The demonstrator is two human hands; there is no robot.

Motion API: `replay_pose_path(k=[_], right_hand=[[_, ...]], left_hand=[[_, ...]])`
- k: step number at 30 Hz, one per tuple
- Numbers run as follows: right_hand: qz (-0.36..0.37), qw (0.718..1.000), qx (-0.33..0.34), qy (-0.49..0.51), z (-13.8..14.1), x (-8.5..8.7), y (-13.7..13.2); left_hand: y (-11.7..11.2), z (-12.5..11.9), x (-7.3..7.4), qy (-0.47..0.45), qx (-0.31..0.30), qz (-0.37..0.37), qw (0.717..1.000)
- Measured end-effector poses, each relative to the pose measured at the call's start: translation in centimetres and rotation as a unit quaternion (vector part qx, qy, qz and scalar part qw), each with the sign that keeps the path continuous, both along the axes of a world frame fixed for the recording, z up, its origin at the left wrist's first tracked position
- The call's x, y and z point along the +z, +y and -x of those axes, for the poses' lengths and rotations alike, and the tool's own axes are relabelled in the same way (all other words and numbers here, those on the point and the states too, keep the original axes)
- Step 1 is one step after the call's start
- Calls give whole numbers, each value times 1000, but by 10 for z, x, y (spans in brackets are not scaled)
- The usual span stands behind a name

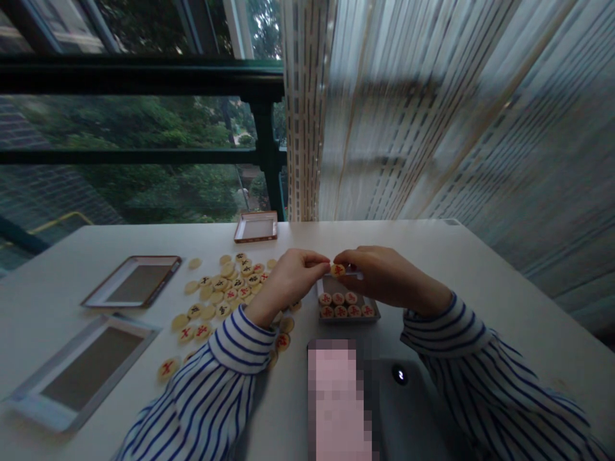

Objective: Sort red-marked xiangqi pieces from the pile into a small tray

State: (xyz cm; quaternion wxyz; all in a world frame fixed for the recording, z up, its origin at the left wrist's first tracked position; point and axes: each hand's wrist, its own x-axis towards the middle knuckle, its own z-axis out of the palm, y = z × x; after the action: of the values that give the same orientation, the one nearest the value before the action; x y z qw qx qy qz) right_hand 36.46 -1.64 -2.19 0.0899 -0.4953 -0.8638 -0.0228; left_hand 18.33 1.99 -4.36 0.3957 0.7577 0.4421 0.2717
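A round xiangqi piece (338, 270) with a red character is held above the far part of a small box (350, 320). My right hand (384, 274) pinches it from the right. On its other side, the closed thumb and forefinger of my left hand (295, 278) meet the piece's edge. Inside the box, several red-marked xiangqi pieces (341, 311) sit in two rows at the near end. My right hand covers part of the box. Left of it, many loose xiangqi pieces (230, 294) lie scattered, some face down, some with black or red characters.
Two shallow trays or lids, one brown-rimmed (163, 259) and one white (77, 422), lie at the left. A smaller brown-rimmed tray (256, 239) is by the far edge. A pixelated pink screen (336, 397) and a dark device (408, 410) are in front of me.
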Motion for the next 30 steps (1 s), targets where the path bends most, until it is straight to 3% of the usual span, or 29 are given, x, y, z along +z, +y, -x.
replay_pose_path(k=[6,11,19,30], right_hand=[[20,999,-18,-38,-5,-2,2],[46,996,-18,-73,-10,-4,3],[63,993,-23,-99,-17,-11,6],[155,972,-74,-159,-17,-6,4]], left_hand=[[3,3,-8,118,23,-104,987],[-1,2,-7,222,24,-140,965],[0,3,-11,250,12,-156,955],[2,3,-17,306,14,-168,937]])
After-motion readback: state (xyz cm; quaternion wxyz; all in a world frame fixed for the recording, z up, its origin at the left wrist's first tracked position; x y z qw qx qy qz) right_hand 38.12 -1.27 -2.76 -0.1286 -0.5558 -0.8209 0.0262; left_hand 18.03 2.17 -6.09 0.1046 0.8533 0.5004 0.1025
